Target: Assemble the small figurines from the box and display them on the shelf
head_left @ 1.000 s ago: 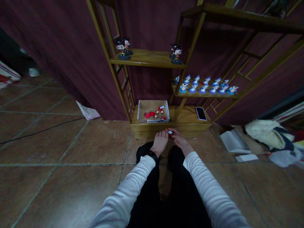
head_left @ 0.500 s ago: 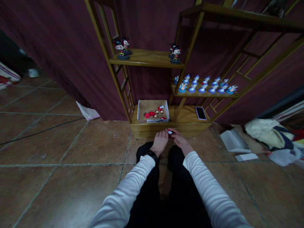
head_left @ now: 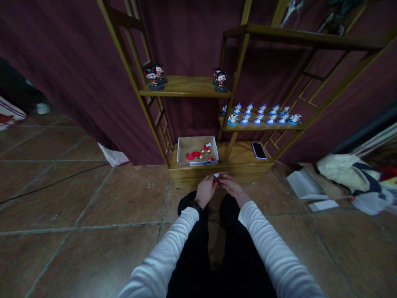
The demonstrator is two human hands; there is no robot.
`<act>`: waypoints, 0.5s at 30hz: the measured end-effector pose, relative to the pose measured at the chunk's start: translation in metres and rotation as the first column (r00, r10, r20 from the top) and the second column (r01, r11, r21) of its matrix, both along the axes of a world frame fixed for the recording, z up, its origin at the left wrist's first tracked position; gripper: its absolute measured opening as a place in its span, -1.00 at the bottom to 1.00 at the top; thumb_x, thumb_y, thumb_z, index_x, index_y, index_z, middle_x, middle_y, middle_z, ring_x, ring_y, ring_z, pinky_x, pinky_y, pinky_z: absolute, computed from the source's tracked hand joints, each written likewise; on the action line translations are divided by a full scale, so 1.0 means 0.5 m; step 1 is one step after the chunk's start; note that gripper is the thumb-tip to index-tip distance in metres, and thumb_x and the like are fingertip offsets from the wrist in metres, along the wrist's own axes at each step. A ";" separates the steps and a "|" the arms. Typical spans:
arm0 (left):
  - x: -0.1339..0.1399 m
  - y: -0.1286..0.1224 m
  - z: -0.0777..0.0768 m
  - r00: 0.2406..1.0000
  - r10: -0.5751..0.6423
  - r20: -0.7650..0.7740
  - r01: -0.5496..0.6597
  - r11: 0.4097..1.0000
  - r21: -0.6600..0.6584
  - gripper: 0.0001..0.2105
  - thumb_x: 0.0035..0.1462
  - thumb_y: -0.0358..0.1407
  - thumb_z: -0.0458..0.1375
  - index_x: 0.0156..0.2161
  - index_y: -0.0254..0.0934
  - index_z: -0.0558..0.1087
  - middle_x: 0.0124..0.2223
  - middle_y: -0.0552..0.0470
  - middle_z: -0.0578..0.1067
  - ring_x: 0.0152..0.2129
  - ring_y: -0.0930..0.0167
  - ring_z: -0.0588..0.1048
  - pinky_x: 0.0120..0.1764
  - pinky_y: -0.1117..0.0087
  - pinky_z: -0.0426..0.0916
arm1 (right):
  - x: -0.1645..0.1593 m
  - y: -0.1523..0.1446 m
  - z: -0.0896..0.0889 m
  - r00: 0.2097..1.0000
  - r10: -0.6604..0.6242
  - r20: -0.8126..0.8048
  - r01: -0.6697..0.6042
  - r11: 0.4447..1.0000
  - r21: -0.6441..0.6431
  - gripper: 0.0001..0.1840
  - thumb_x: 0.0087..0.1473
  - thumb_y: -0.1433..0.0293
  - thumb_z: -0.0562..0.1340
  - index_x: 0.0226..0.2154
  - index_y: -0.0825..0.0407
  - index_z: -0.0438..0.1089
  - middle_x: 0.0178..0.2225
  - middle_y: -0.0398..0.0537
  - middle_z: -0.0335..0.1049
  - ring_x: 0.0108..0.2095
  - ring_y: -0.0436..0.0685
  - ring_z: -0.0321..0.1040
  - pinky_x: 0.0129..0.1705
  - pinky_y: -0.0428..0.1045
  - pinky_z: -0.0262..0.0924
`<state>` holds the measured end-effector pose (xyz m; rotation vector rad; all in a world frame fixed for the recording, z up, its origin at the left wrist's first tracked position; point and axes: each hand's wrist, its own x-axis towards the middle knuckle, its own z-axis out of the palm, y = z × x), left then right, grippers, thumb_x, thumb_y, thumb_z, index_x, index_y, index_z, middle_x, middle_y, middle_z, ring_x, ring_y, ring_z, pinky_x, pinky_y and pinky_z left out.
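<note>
Curtain [head_left: 74,82] of dark maroon is hanging across the back, and tiled floor [head_left: 102,265] is spreading beneath it. Standing against the fabric, a wooden shelf unit [head_left: 186,86] is filling the middle. Off to the right, a pale bag [head_left: 341,171] is slumping on the floor near a white carton [head_left: 305,184]. White sleeves [head_left: 266,234] are reaching forward above 2 dark trouser legs [head_left: 245,265]. An open box [head_left: 196,144] is sitting on the lowest board, with red pieces [head_left: 194,155] and small dark-haired parts lying inside.

The left hand [head_left: 206,189] is curling partly closed, its fingers gripping the left side of a small red-and-white piece. The right hand [head_left: 232,187] is bending loosely, its fingertips pinching the right side. A phone [head_left: 259,150] is lying on the lowest board, right of the box. 4 dark-haired figurines [head_left: 220,79] are standing on the upper board in 2 pairs; 12 blue-and-white figurines [head_left: 258,119] are lining a lower one in 2 rows.

Smallest, the red-and-white piece [head_left: 216,177] is resting between both hands, just in front of the box; its details are showing too small to tell.
</note>
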<state>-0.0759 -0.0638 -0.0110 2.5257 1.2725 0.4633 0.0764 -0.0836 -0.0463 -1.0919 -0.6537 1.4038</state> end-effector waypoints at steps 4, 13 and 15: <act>0.001 0.001 -0.002 0.999 0.009 0.054 -0.006 0.999 -0.050 -0.70 0.20 -0.28 -0.05 0.01 -0.31 0.27 -0.14 -0.14 0.41 -0.25 0.32 0.44 -0.25 0.38 0.28 | -0.001 0.001 0.000 1.000 -0.001 -0.017 0.001 1.000 -0.011 -0.69 -0.32 0.49 0.34 -0.37 -0.03 0.45 -0.31 -0.17 0.50 -0.27 0.03 0.40 -0.14 -0.03 0.19; 0.009 0.039 -0.030 0.893 0.061 0.446 0.058 0.967 -0.249 -0.78 0.12 -0.28 0.04 -0.17 -0.28 0.44 -0.24 -0.07 0.50 -0.31 0.36 0.45 -0.22 0.38 0.29 | -0.003 0.003 0.006 0.999 0.031 -0.044 -0.030 0.999 0.017 -0.69 -0.31 0.44 0.38 -0.36 -0.02 0.47 -0.29 -0.15 0.51 -0.24 0.04 0.40 -0.09 -0.03 0.21; 0.011 0.051 -0.038 0.833 0.113 0.541 0.102 0.930 -0.352 -0.79 0.09 -0.31 0.06 -0.21 -0.31 0.47 -0.27 -0.06 0.52 -0.34 0.38 0.46 -0.25 0.40 0.30 | -0.006 0.002 0.011 0.999 0.031 -0.040 -0.031 0.999 0.006 -0.68 -0.32 0.43 0.38 -0.36 -0.02 0.47 -0.29 -0.14 0.51 -0.24 0.05 0.41 -0.09 -0.01 0.22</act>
